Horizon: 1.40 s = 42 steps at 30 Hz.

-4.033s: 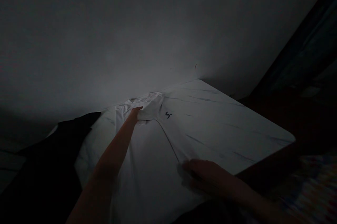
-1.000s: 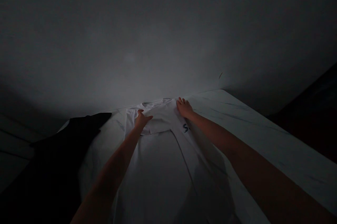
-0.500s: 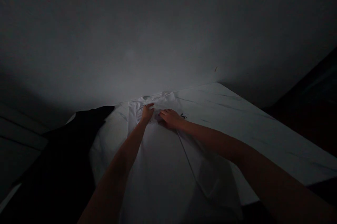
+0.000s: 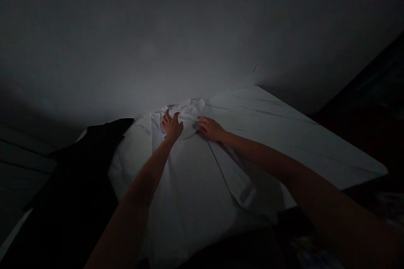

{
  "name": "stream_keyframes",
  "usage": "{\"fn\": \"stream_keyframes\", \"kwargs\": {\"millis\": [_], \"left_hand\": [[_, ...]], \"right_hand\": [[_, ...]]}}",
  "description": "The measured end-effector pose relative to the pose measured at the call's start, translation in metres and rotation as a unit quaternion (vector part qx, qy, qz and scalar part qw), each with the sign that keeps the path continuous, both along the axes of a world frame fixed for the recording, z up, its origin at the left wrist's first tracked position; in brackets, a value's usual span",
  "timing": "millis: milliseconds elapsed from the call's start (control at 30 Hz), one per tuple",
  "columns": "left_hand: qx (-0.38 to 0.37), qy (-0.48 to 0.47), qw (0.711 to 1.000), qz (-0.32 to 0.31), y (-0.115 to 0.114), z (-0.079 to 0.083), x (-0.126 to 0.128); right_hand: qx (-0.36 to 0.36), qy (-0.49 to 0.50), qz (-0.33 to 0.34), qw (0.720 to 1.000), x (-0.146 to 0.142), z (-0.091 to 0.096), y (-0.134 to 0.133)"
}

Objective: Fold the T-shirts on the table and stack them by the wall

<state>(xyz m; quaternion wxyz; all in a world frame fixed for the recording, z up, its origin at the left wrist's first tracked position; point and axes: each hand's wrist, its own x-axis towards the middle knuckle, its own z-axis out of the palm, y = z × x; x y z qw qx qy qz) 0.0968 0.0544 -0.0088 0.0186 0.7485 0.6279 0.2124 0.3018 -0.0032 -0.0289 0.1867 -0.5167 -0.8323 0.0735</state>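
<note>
A white long-sleeved shirt (image 4: 195,176) lies spread on the marble-patterned table (image 4: 284,134), its neckline toward the wall. One sleeve is laid down along the shirt's right side. My left hand (image 4: 172,126) is over the upper left chest of the shirt, fingers spread. On the upper right of the shirt, my right hand (image 4: 211,128) rests with its fingers stretched out over the cloth. Neither hand grips anything that I can see. The scene is dim, so fine folds under the hands are hard to make out.
A black garment (image 4: 85,176) lies over the left part of the table. Beyond the table's back edge rises a grey wall (image 4: 189,41) with a small mark (image 4: 255,68). Dark, unclear items are at the lower right, past the table's front edge.
My left hand has moved slightly left and its fingers have spread apart. My right hand has shifted a little right, its fingers now straighter. The view has tipped downward slightly.
</note>
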Motion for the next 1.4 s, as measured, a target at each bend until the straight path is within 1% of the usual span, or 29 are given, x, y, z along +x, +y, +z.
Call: {"fn": "stream_keyframes", "kwargs": {"millis": [67, 133, 200, 267, 333, 367, 467, 533, 600, 667, 733, 800, 900, 967, 1100, 1133, 1167, 1233, 1267, 1300, 1333, 1400], "left_hand": [[-0.026, 0.049, 0.992, -0.115, -0.014, -0.007, 0.007], [-0.082, 0.076, 0.968, -0.226, -0.027, -0.015, 0.013], [-0.101, 0.08, 0.951, -0.282, -0.041, -0.022, 0.017], [-0.086, 0.078, 0.941, -0.317, -0.06, -0.024, 0.022], [-0.076, 0.083, 0.92, -0.374, -0.086, -0.021, 0.027], [-0.077, 0.089, 0.903, -0.414, -0.101, -0.017, 0.03], [-0.085, 0.096, 0.836, -0.534, -0.154, -0.003, 0.036], [-0.08, 0.09, 0.807, -0.578, -0.19, 0.006, 0.039], [-0.068, 0.081, 0.792, -0.601, -0.22, 0.013, 0.041], [-0.05, 0.078, 0.778, -0.622, -0.244, 0.017, 0.046], [-0.03, 0.089, 0.767, -0.635, -0.26, 0.015, 0.054], [-0.009, 0.105, 0.768, -0.632, -0.27, 0.009, 0.064], [0.022, 0.113, 0.775, -0.621, -0.277, 0.0, 0.075], [0.052, 0.113, 0.766, -0.631, -0.278, -0.002, 0.077], [0.129, 0.104, 0.738, -0.654, -0.278, 0.006, 0.07], [0.146, 0.104, 0.729, -0.66, -0.277, 0.008, 0.067], [0.16, 0.106, 0.719, -0.668, -0.277, 0.01, 0.065], [0.176, 0.115, 0.695, -0.687, -0.278, 0.01, 0.06], [0.178, 0.12, 0.685, -0.697, -0.279, 0.009, 0.059], [0.177, 0.124, 0.676, -0.704, -0.28, 0.008, 0.058], [0.173, 0.129, 0.67, -0.71, -0.281, 0.007, 0.057], [0.163, 0.138, 0.664, -0.717, -0.284, 0.007, 0.057]], "right_hand": [[-0.035, -0.022, -0.03, 0.999, 0.016, -0.006, -0.012], [-0.07, -0.041, -0.018, 0.997, 0.029, -0.012, -0.032], [-0.088, -0.048, -0.001, 0.995, 0.038, -0.016, -0.059], [-0.098, -0.049, 0.01, 0.994, 0.043, -0.019, -0.092], [-0.099, -0.036, 0.014, 0.994, 0.046, -0.019, -0.128], [-0.095, -0.023, 0.018, 0.995, 0.048, -0.017, -0.146], [-0.064, 0.05, 0.034, 0.996, 0.054, -0.008, -0.203], [-0.043, 0.107, 0.027, 0.993, 0.059, 0.0, -0.239], [-0.024, 0.143, 0.001, 0.989, 0.065, 0.005, -0.272], [-0.009, 0.149, -0.031, 0.988, 0.069, 0.003, -0.299], [0.009, 0.147, -0.055, 0.988, 0.072, -0.004, -0.316], [0.026, 0.157, -0.075, 0.984, 0.071, -0.011, -0.325], [0.031, 0.194, -0.09, 0.976, 0.066, -0.017, -0.33], [0.038, 0.209, -0.093, 0.973, 0.062, -0.018, -0.334], [0.118, 0.211, -0.11, 0.964, 0.058, -0.021, -0.346], [0.117, 0.209, -0.117, 0.964, 0.057, -0.024, -0.35], [0.098, 0.206, -0.125, 0.966, 0.057, -0.027, -0.353], [0.04, 0.19, -0.136, 0.972, 0.059, -0.034, -0.358], [0.022, 0.177, -0.133, 0.975, 0.06, -0.038, -0.359], [0.024, 0.16, -0.12, 0.98, 0.063, -0.041, -0.36], [0.045, 0.138, -0.098, 0.985, 0.066, -0.045, -0.36], [0.117, 0.084, -0.041, 0.989, 0.074, -0.049, -0.358]]}}
